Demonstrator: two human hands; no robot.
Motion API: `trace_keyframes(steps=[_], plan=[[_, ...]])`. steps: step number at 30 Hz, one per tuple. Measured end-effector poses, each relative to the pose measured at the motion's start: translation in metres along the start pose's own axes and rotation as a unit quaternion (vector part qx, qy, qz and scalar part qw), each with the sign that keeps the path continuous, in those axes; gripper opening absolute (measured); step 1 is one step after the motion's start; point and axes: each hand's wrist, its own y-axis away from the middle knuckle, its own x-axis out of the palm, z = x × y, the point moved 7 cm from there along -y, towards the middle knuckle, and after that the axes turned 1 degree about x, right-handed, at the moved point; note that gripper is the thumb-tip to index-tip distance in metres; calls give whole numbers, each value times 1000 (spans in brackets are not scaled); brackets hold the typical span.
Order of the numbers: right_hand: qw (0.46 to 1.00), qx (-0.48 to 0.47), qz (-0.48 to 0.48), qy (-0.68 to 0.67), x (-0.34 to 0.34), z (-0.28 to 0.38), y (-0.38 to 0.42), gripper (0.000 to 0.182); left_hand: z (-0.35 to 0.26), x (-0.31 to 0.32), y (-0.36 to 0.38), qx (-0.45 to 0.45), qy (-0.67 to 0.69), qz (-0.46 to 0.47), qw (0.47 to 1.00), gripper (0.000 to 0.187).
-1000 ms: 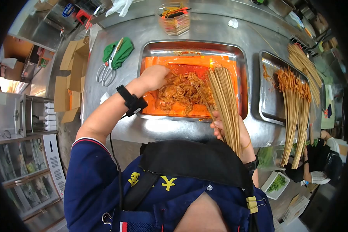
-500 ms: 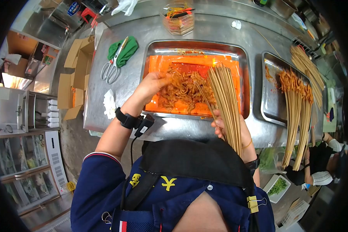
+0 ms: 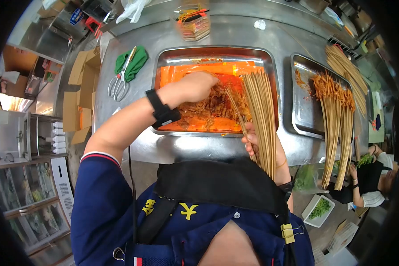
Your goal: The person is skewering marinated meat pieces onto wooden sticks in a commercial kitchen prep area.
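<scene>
My right hand (image 3: pixel 252 138) is closed around a thick bundle of bamboo skewers (image 3: pixel 262 117), tips pointing away from me. A thin skewer or two (image 3: pixel 238 108) stand apart from the bundle, pinched by the fingers and slanting toward my left hand. My left hand (image 3: pixel 198 86) is over the metal tray (image 3: pixel 159 56), its fingers curled together close to the thin skewer's tip. What those fingers hold is hidden. Beneath lies a heap of sauce-coated, sliced meat-like pieces (image 3: pixel 199 113) on orange plastic packaging (image 3: pixel 181 72) with red sauce.
To the right, a second tray (image 3: pixel 300 119) holds loaded skewers (image 3: pixel 330 99), their sticks overhanging its near edge. More bare skewers (image 3: pixel 348 66) lie beyond. Scissors (image 3: pixel 119 84) rest on a green cloth (image 3: pixel 137 64) at left. A clear container (image 3: pixel 193 26) stands behind. A co-worker (image 3: pixel 370 177) handles greens.
My left hand has moved right and slightly away from me, toward the thin skewer's tip, its fingers now more curled. My right hand keeps its grip. The view has shifted slightly.
</scene>
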Motion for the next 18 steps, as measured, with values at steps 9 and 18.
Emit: trace_keyframes(steps=[9, 18], plan=[[1000, 1, 3, -12, -7, 1, 1, 37, -11, 7, 17, 21, -60, 77, 995, 18], [1000, -11, 14, 2, -3, 4, -1, 35, -13, -22, 78, 23, -69, 50, 996, 23]])
